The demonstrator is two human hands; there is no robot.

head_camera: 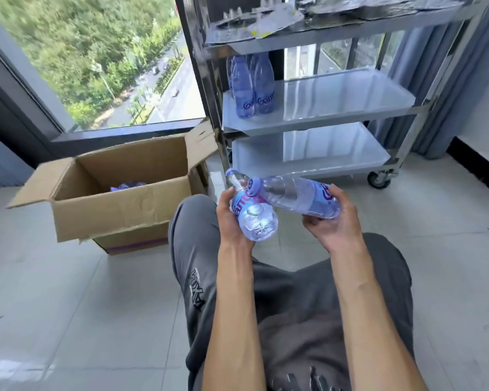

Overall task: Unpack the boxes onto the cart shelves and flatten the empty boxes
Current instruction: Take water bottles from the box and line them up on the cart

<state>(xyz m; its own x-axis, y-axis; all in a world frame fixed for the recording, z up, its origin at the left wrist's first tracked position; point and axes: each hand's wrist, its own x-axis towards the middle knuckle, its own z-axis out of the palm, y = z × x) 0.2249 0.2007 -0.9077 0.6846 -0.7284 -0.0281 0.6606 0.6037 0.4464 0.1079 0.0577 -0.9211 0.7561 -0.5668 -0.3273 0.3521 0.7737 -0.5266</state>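
Observation:
My left hand (229,221) grips a clear water bottle with a purple cap (251,214), its cap pointing up and away. In my right hand (332,218) lies a second water bottle (297,197), held on its side with the cap to the left, crossing over the first. Both are held above my knees, just in front of the steel cart (319,119). Several bottles (251,83) stand at the left end of the cart's middle shelf. An open cardboard box (119,198) sits on the floor to my left, with purple bottle caps (129,185) showing inside.
The cart's bottom shelf (311,153) is bare, and flattened packaging lies on the top shelf (302,29). A caster wheel (378,179) stands at the cart's right corner. A big window is behind the box, a grey curtain (449,88) to the right. The floor is pale tile.

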